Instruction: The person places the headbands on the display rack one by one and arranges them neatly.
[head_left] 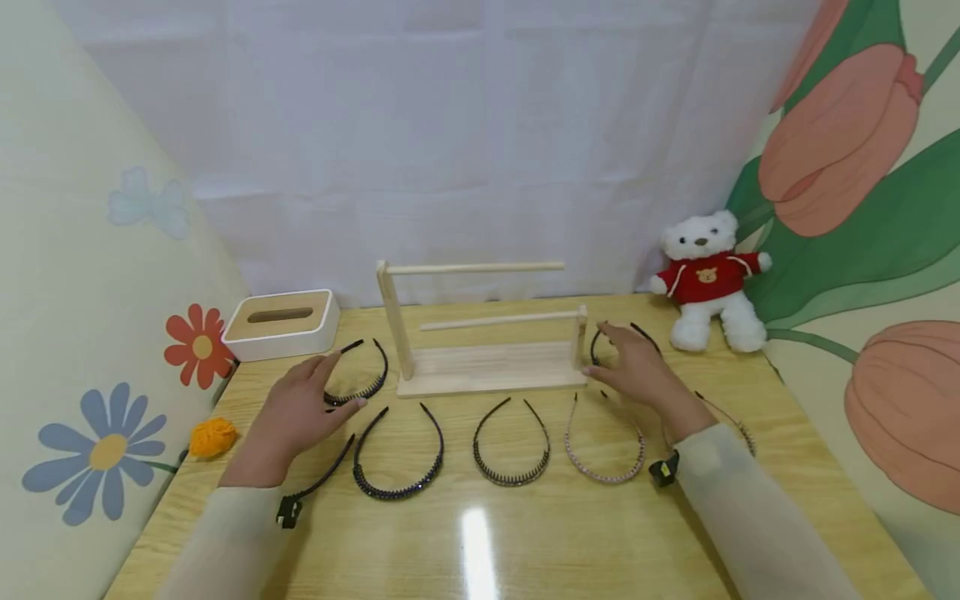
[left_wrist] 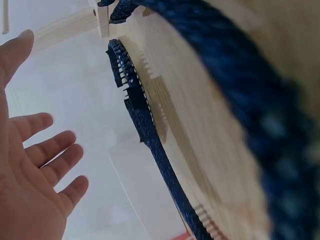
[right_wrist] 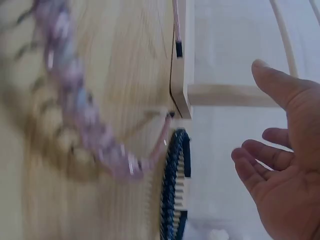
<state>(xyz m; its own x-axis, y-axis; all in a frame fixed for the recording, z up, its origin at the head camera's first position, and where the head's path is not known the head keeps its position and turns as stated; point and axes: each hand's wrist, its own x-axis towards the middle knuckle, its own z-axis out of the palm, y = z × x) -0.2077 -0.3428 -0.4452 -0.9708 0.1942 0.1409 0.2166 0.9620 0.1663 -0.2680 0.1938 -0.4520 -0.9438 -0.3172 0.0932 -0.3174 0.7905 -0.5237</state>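
Both hands apart & unburdened, fingers spread: the L hand point(head_left: 300, 402) hangs by a dark toothed headband point(head_left: 381, 382) just left of the wooden rack point(head_left: 491, 358), the R hand point(head_left: 641, 371) by a second dark headband point(right_wrist: 172, 185) just right of the rack. Nothing is gripped; whether fingertips brush either band, can't tell. A good pickup here would prob. mean thumb & forefinger pinching lightly on a smooth arm point(left_wrist: 169, 175), away from the comb teeth, w/ equal pressure L & R so neither band springs or skids. R thumb sits near the rack's right end, so a straight-up lift looks safer than a sideways drag, esp. as the upper rod point(head_left: 476, 268) & lower rod point(head_left: 498, 320) each look free at one end. In front of the rack on the worktop point(head_left: 390, 558), best left undisturbed: a dark-blue band point(head_left: 333, 468) by the L sleeve point(head_left: 232, 533), a beaded dark band point(head_left: 397, 495), a brown band point(head_left: 512, 481), a pink band point(head_left: 605, 479) & a pale band point(head_left: 742, 430) partly hidden. Farther out: tissue box point(head_left: 285, 343) left of the rack, white bear point(head_left: 705, 279) right.
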